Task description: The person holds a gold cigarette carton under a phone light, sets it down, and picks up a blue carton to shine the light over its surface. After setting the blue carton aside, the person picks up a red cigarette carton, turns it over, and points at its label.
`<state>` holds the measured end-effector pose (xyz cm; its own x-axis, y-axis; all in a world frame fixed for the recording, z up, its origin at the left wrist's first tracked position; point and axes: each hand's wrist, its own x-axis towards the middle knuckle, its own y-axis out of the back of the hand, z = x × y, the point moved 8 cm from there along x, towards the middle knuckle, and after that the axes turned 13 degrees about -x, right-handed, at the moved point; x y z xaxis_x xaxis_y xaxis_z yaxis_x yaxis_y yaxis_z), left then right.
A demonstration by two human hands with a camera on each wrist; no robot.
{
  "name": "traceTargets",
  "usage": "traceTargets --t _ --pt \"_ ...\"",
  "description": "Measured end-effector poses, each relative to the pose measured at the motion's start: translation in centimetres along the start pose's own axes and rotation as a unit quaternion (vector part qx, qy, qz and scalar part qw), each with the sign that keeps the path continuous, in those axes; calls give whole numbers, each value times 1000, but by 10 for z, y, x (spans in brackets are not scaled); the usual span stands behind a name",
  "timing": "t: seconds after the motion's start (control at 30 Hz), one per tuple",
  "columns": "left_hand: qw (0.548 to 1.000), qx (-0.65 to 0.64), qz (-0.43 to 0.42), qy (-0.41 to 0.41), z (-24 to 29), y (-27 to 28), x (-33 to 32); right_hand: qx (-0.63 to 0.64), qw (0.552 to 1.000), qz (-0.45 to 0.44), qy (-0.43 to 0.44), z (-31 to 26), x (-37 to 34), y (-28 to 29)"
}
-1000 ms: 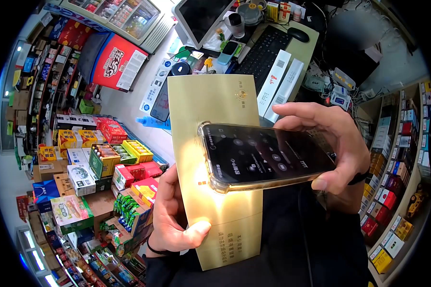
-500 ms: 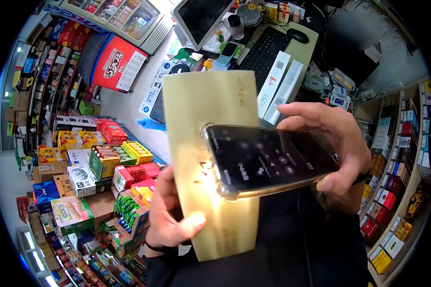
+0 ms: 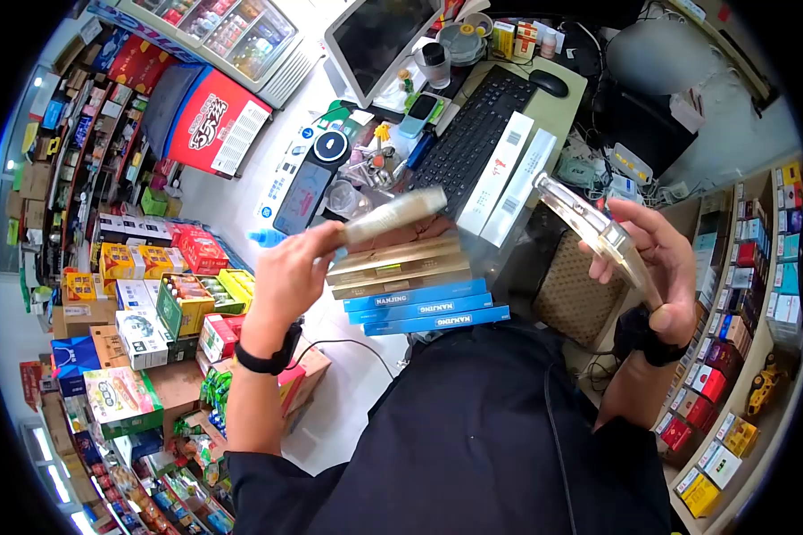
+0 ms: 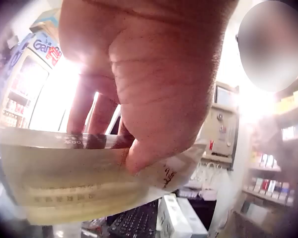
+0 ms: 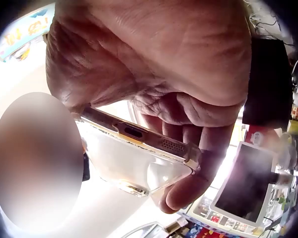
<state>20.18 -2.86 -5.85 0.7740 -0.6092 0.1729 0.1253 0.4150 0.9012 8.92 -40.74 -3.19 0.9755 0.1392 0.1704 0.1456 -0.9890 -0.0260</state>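
Gold carton [image 3: 397, 214] gripped in left hand [image 3: 287, 275], phone [image 3: 608, 225] gripped in right hand [image 3: 671, 267], likely mid-transfer; needs level lowering onto near stack [image 3: 410, 299].

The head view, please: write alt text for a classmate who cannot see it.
A person's left hand holds a slim pale-gold box near gold and blue boxes; the right hand holds a phone in a clear case. Beyond are a keyboard and monitor. Packaged goods fill both sides.

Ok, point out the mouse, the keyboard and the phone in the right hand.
Mouse [image 3: 549, 83], head view, middle of its top.
Keyboard [image 3: 465, 134], head view, keys near its middle.
Phone [image 3: 608, 234], head view, middle of its cased edge.
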Motion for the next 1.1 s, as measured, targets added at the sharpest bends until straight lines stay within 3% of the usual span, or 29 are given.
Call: traceTargets --t 0.13,0.23,0.37,0.4,0.5,0.63,0.77,0.93,1.1 --pt "992 69 -98 -31 -19 -68 -2 -25 999 20 -26 7 -10 8" --pt "986 96 -130 -40 -27 -102 1 -25 999 33 -36 11 -15 11" --pt "990 36 -137 5 -52 -132 -4 -34 998 44 -34 16 -18 16" --pt "989 8 -140 41 -55 -133 -5 -40 997 49 -35 16 -20 16" --pt "998 -9 -34 -44 -38 -111 -9 -63 994 72 -51 20 -26 20" --pt "995 -54 -42 -66 -10 -95 -44 -86 991 79 -67 30 -29 26" --pt "992 -31 -90 -81 12 -132 -98 -78 990 85 -78 40 -35 29" --pt "999 5 -49 -2 22 -155 -111 -73 989 90 -95 42 -34 27" --pt "996 -17 -88 -21 23 -170 -114 -69 990 75 -95 43 -38 24"
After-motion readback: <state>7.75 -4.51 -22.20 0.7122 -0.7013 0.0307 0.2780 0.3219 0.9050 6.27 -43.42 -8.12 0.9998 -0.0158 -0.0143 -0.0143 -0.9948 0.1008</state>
